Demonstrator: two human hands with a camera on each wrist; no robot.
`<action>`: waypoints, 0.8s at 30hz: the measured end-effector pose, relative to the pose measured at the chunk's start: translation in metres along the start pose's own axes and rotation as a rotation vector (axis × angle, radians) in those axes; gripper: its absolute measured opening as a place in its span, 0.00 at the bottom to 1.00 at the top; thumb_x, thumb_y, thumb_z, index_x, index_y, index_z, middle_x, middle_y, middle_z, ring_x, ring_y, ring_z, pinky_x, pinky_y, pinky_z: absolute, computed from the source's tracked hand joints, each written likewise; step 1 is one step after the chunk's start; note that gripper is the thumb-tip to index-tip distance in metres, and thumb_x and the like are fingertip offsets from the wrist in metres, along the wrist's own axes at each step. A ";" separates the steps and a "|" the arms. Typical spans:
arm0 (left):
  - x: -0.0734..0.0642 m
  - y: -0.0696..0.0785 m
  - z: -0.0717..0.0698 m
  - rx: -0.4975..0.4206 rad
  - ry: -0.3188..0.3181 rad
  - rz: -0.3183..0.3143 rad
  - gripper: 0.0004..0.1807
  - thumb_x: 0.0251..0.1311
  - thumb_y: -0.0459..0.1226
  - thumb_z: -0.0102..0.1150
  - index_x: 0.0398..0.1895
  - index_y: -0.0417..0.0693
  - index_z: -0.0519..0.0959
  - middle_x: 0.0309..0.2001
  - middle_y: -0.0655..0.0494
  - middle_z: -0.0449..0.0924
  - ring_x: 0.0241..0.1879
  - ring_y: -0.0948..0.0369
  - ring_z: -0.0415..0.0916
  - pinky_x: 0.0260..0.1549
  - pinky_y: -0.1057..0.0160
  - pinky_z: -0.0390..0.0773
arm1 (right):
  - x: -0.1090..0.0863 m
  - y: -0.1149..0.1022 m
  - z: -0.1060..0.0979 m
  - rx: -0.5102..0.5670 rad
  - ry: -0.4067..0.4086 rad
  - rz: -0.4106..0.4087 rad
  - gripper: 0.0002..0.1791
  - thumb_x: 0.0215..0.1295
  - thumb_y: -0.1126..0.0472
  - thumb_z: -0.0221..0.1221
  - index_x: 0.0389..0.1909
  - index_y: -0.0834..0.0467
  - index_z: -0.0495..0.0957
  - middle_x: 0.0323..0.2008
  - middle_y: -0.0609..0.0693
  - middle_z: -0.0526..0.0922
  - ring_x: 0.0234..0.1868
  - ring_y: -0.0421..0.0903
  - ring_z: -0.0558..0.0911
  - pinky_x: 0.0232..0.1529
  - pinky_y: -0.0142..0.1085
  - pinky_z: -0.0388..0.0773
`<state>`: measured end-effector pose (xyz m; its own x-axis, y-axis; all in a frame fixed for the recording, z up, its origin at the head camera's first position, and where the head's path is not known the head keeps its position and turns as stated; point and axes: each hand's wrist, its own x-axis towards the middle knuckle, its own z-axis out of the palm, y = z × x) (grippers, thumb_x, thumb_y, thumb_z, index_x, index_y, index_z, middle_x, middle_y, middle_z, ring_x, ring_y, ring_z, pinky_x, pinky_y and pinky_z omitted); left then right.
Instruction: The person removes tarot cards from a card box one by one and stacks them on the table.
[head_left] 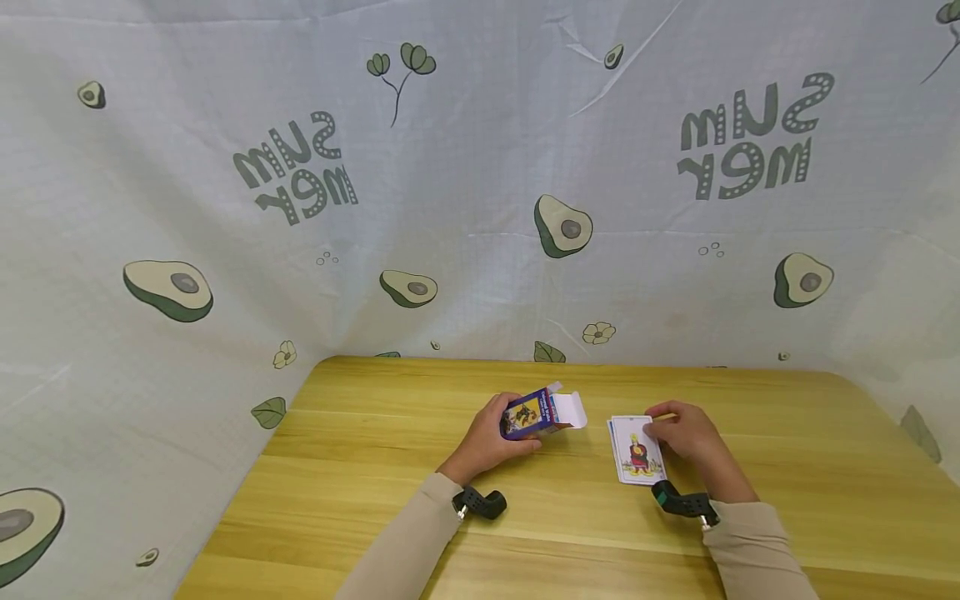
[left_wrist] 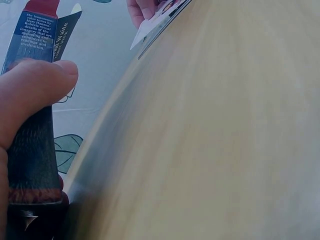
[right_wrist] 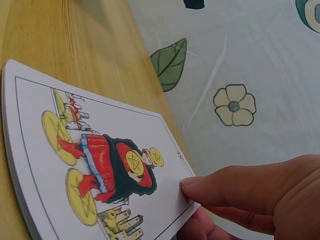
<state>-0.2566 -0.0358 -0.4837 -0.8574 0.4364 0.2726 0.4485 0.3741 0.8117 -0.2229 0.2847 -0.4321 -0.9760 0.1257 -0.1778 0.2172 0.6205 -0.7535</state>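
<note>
My left hand (head_left: 487,437) grips a small blue tarot card box (head_left: 525,417), thumb along one side and fingers round the other. The box's white end flap (head_left: 570,410) stands open, pointing right. In the left wrist view the thumb lies across the printed side of the box (left_wrist: 32,135). Farther right, my right hand (head_left: 686,429) pinches a stack of tarot cards (head_left: 636,454) at its upper right corner. The top card (right_wrist: 120,165) faces up and shows a crowned figure in red with yellow pentacle discs. In the right wrist view the thumb presses on the card's edge, fingers beneath.
Both hands are over a yellow wood-grain table (head_left: 360,500). Behind it and at the sides hangs a pale cloth (head_left: 465,167) printed with avocados, leaves and lettering. A black wrist camera (head_left: 480,502) is on the left wrist and another (head_left: 682,502) on the right.
</note>
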 end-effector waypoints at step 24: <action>0.000 -0.002 0.000 -0.007 -0.002 0.001 0.38 0.49 0.50 0.72 0.62 0.50 0.67 0.51 0.58 0.72 0.45 0.63 0.70 0.45 0.65 0.73 | -0.003 -0.002 0.008 -0.099 0.037 -0.023 0.19 0.62 0.62 0.60 0.50 0.70 0.75 0.40 0.67 0.78 0.36 0.55 0.76 0.32 0.39 0.70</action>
<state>-0.2580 -0.0367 -0.4851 -0.8566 0.4386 0.2718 0.4472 0.3683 0.8151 -0.2206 0.2771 -0.4347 -0.9810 0.1382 -0.1359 0.1938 0.6965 -0.6909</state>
